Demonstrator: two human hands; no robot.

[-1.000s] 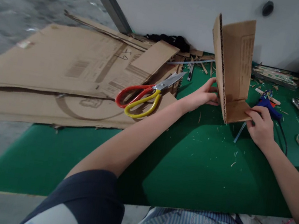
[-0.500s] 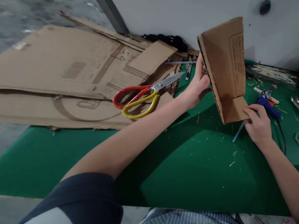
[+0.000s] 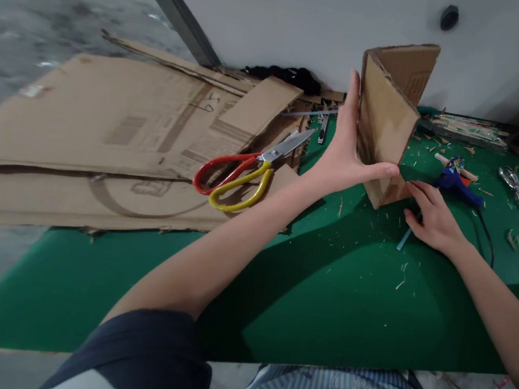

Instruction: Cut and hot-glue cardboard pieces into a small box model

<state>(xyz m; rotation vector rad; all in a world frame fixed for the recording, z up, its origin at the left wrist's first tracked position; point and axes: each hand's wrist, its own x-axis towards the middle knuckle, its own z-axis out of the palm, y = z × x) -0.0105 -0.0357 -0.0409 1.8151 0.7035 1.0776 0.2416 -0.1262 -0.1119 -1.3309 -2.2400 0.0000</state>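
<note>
Here, one folded cardboard piece (image 3: pixel 391 116) is standing upright over the green mat (image 3: pixel 323 288), near the far wall, and two hands are working at it. The left hand (image 3: pixel 343 158) is clamping it, with the thumb pressing across the front face and the fingers stretching up along its left side. The right hand (image 3: pixel 434 220) is lying open and flat on the mat, gripping nothing, its fingertips meeting the piece's lower flap. One pair of scissors (image 3: pixel 244 169), with one red handle and one yellow, is resting on the big flat cardboard sheets (image 3: pixel 104 126) at the left, well apart from the piece. One blue glue gun (image 3: pixel 456 185) is lying just beyond the right hand, and one metal tool (image 3: pixel 515 182) is lying farther right. One pale stick (image 3: pixel 400 241) is poking out from beneath the right hand. The left forearm is crossing the mat and hiding part of the sheets' near corner.
</note>
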